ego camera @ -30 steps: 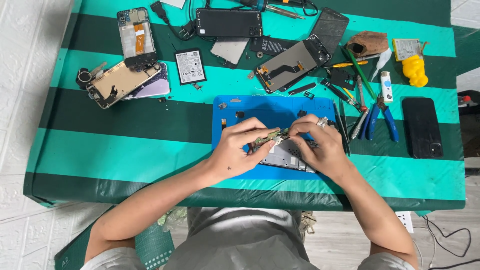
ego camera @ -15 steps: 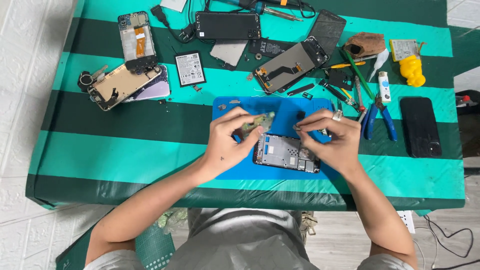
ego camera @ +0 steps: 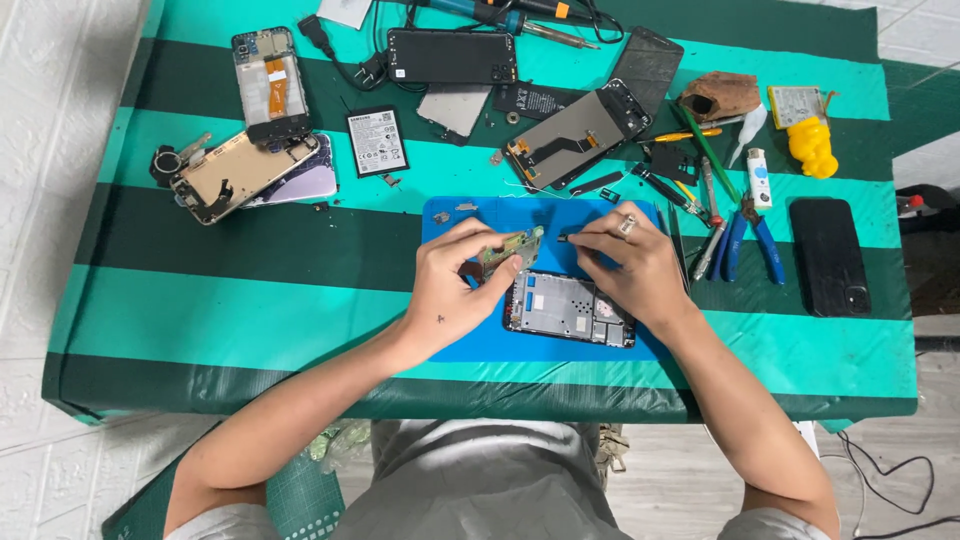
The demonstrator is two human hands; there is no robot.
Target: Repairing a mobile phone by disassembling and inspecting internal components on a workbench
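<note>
Spanning the whole view, a striped tabletop (ego camera: 250,300), strewn along its far side with opened phones, a battery (ego camera: 377,141), pliers (ego camera: 748,240) and a black phone (ego camera: 829,256). Laid centrally, a blue mat (ego camera: 480,335), likely to keep small parts together. Resting on the mat, a stripped phone frame (ego camera: 570,308), open side up, between both hands. Pinched in the left hand (ego camera: 450,285), a small circuit board (ego camera: 512,250), tilted just above the frame. Closed narrowly, the right hand (ego camera: 630,265), fingertips on a tiny dark part (ego camera: 563,238).
</note>
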